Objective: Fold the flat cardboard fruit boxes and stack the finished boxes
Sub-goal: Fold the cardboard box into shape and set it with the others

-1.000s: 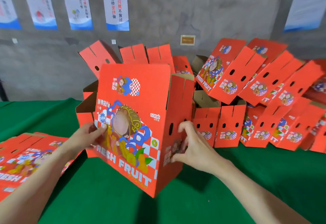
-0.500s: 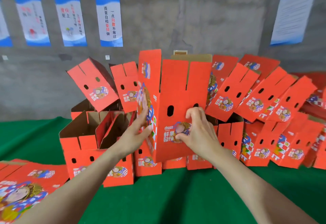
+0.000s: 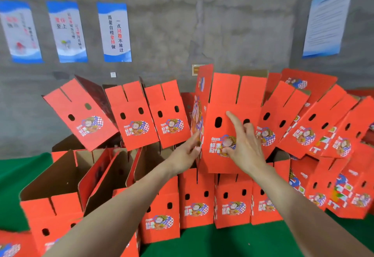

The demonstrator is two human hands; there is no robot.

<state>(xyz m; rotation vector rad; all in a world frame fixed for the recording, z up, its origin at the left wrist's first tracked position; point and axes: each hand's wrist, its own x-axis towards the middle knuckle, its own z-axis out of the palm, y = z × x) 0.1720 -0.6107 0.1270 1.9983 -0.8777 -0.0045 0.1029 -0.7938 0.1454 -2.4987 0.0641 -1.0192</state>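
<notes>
Packing workshop: bare concrete wall (image 3: 222,24) with quality-inspection posters (image 3: 115,32); red fruit boxes (image 3: 131,115) piled in bulk on a green-covered table (image 3: 232,242).

The boxes (image 3: 232,119) are cardboard, printed red outside, raw brown inside; under them green matt cloth (image 3: 12,175); behind them rough grey concrete wall (image 3: 222,24).

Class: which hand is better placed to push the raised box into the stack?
Probably right: the right hand spreads flat on the box; the left hand only touches its corner.
</notes>
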